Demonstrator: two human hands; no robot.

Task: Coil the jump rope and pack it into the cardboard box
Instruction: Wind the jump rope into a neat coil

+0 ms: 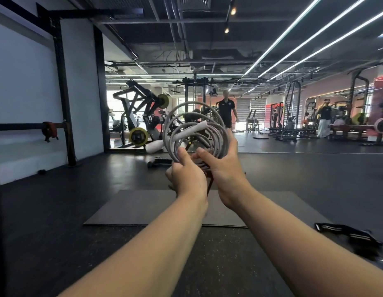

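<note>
Gripping one jump rope (193,127), roughly six loops: left hand (187,179), right hand (226,166).

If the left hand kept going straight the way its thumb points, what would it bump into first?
Probably the jump rope itself: the left hand already grips the bottom of the grey coils, and its thumb points up into them. Depth beyond is hard to judge.
</note>
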